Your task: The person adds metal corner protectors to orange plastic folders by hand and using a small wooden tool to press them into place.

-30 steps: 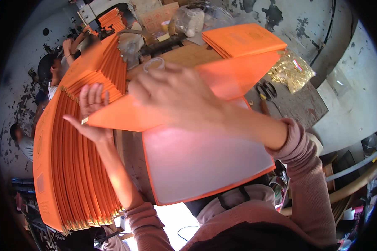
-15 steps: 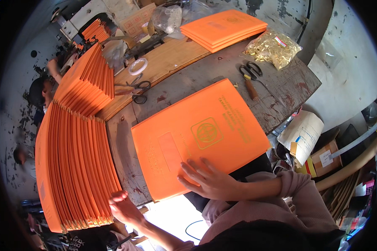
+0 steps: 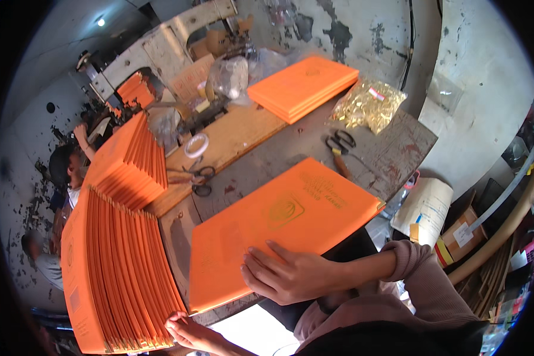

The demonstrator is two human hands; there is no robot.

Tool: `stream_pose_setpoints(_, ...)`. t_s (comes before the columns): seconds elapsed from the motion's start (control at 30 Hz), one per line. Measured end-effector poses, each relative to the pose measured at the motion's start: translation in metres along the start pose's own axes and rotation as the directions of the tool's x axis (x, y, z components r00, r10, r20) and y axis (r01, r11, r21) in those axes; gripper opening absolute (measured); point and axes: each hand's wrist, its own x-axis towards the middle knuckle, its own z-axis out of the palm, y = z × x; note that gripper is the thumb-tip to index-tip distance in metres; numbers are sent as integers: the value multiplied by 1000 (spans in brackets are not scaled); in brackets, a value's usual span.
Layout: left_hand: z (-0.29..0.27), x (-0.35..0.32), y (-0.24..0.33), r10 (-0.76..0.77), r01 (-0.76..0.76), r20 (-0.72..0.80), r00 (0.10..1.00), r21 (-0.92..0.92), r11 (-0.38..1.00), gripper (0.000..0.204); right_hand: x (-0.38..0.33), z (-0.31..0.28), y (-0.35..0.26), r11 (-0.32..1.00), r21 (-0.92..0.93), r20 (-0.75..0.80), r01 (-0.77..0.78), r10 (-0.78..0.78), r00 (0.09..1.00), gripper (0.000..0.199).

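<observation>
An orange folder (image 3: 237,231) with gold printing lies on the dark worktable in front of me. A small gold corner piece (image 3: 381,204) shows at its right corner. My right hand (image 3: 293,276) rests on the folder's near part, fingers stretched out over the cover. Close to the folder's near left corner is my left hand (image 3: 191,332), its fingers drawn together. Whatever they may pinch is too small to make out. Right beside that hand stands a long row of orange folders (image 3: 127,267), their lower corners edged in gold.
Behind the row is another orange stack (image 3: 133,169). Further back lie more orange folders (image 3: 302,89), a clear bag of gold pieces (image 3: 369,107), black-handled scissors (image 3: 341,141), a wooden-handled tool (image 3: 342,167), another pair of scissors (image 3: 203,181) and a tape roll (image 3: 196,145). A person (image 3: 71,163) sits at far left.
The view has tilted upward, so the table sits lower in it. My left hand has come nearer the folder's near left corner. My right hand still lies on the cover.
</observation>
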Motion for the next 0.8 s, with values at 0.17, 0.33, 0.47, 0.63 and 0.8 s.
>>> stream_pose_setpoints(0.17,43,-26,-5,-152,156,-55,987,78,985,15,31,-29,60,988,20,-296,-153,152,943,26)
stream_pose_setpoints(0.33,97,-55,-6,-307,336,473,826,26,942,24,45,-42,103,817,405,-427,-412,567,704,20)
stream_pose_setpoints(0.47,125,-75,-15,-443,506,631,638,90,858,60,38,-29,101,339,891,-265,-303,929,260,20)
stream_pose_setpoints(0.63,122,-76,-6,-502,511,281,818,48,859,61,26,8,55,-65,961,90,269,993,-83,31)
stream_pose_setpoints(0.8,69,-38,30,-527,530,326,785,89,844,48,-13,39,-1,-401,886,403,233,914,41,40)
